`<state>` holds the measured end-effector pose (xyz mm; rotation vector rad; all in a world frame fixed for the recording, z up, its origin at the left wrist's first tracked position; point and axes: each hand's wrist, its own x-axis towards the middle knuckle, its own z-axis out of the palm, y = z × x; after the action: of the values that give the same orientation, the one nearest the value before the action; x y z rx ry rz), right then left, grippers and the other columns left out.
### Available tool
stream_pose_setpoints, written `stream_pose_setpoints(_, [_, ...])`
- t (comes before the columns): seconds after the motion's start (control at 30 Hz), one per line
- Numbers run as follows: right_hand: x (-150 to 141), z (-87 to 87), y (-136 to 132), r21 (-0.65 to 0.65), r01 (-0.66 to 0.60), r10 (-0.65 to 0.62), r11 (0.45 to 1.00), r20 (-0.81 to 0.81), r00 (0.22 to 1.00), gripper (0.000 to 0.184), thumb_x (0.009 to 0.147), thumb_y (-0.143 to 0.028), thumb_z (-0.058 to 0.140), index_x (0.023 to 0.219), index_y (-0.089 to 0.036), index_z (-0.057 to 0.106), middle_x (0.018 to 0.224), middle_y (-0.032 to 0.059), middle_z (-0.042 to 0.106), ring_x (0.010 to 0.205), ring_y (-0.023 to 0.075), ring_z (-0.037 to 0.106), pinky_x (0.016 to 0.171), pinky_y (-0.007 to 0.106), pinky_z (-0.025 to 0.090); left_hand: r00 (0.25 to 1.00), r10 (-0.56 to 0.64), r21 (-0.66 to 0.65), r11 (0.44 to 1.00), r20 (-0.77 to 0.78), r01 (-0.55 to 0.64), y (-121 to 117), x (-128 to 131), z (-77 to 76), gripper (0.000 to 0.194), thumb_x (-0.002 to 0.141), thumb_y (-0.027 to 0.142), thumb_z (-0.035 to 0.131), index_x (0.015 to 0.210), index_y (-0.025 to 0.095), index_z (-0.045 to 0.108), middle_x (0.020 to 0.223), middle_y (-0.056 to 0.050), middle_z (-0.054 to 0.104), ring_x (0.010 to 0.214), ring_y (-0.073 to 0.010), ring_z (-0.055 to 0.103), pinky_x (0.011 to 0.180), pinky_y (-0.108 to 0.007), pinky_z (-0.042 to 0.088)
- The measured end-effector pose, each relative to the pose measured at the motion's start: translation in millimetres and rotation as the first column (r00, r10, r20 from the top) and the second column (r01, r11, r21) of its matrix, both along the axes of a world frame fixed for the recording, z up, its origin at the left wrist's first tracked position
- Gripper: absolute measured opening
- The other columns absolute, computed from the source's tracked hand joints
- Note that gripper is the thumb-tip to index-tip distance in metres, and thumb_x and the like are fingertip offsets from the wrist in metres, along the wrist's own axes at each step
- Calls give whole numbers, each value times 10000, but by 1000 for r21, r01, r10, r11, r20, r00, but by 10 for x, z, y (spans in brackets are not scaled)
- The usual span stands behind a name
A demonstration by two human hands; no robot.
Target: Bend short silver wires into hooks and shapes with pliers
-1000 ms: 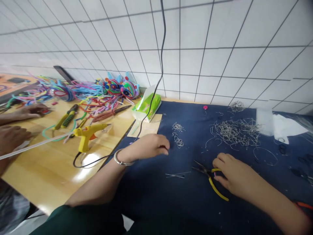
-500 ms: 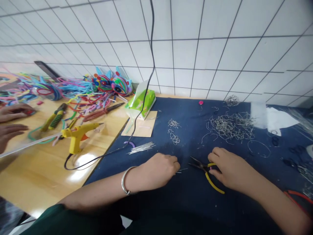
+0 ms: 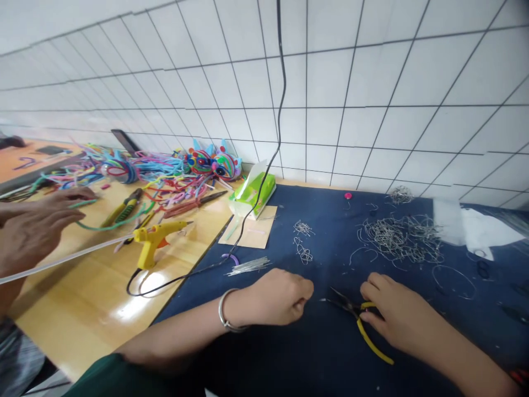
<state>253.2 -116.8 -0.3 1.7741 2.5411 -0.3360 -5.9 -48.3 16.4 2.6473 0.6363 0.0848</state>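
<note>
My right hand (image 3: 384, 303) grips needle-nose pliers (image 3: 353, 309) with yellow handles, low over the dark blue cloth. Their jaws point left and stand a little apart, with a short bright bit near the tips. To the left of them my left hand (image 3: 275, 298), with a silver bangle at the wrist, is closed; what its fingers hold is hidden. Beyond that hand lies a bundle of straight wires (image 3: 250, 266). Small bent wire pieces (image 3: 303, 251) sit further back, and a large tangled heap of bent wires (image 3: 399, 237) lies at the back right.
On the wooden table (image 3: 95, 298) to the left are a yellow glue gun (image 3: 155, 240), pliers (image 3: 122, 209) and colourful pipe cleaners (image 3: 161, 165). A co-worker's hands (image 3: 41, 223) hold a green pipe cleaner. A black cord (image 3: 279, 127) hangs past a green tissue pack (image 3: 256, 193).
The camera view has shifted, so the scene sits lower and further right. The wire ends by my left fingers no longer show there. The co-worker's hands have come together over a green pipe cleaner.
</note>
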Motion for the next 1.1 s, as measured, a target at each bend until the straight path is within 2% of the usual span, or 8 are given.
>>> stream_pose_setpoints(0.07, [1,4,0,2,3,-3,1000,-7,1000,74,736,-258,537,755,-213,482,806,29,467,740,192,484,618,324,389,977,104,-187,980,186,-69,96,11,-16,101,700,75,442,726,159,491,703,4,543,634,-91,510,581,-205,393])
stream_pose_setpoints(0.13, [2,7,-1,5,2,-2,1000,-13,1000,75,731,-257,542,753,-213,484,804,26,467,733,188,486,611,318,387,886,301,-413,900,352,-141,184,34,-66,58,760,118,444,778,150,488,711,3,533,629,-76,511,577,-193,402])
stream_pose_setpoints(0.23, [-5,17,-2,3,6,-6,1000,-13,1000,74,731,-257,542,747,-213,483,793,23,466,724,186,484,601,314,383,746,512,-653,744,425,-140,269,74,-185,98,795,216,487,854,137,483,724,0,528,619,-72,526,582,-201,424])
stream_pose_setpoints(0.3, [-12,26,-4,-1,11,-11,1000,-12,1000,72,736,-258,537,743,-213,481,792,23,465,725,186,481,598,313,381,734,543,-702,701,409,-128,289,93,-260,148,791,242,509,882,126,513,759,-19,549,646,-82,544,611,-217,439])
stream_pose_setpoints(0.47, [-15,26,-10,0,18,-18,1000,-11,1000,74,739,-262,535,752,-210,484,804,28,468,734,186,479,602,312,378,803,485,-656,737,345,-163,270,97,-329,147,802,228,489,856,128,582,763,-24,581,671,-92,565,641,-216,444])
stream_pose_setpoints(0.67, [-6,11,-10,2,8,-8,1000,-16,1000,76,738,-256,540,763,-209,486,812,29,471,748,188,479,628,319,380,884,414,-539,806,219,-244,267,91,-333,147,794,231,484,803,153,608,704,5,589,566,-73,562,553,-180,430])
stream_pose_setpoints(0.9, [-9,22,-16,11,7,-7,1000,-13,1000,67,742,-253,532,758,-208,485,808,30,472,742,189,483,619,318,379,890,411,-428,853,197,-299,289,83,-346,148,780,230,492,788,156,620,694,6,600,534,-68,536,540,-179,421])
stream_pose_setpoints(1.1, [-4,26,-28,30,0,0,1000,-13,1000,65,740,-249,530,760,-205,487,810,31,471,732,183,485,610,310,379,884,427,-384,861,191,-333,282,92,-360,139,781,219,488,781,162,614,679,14,601,525,-67,522,530,-178,409])
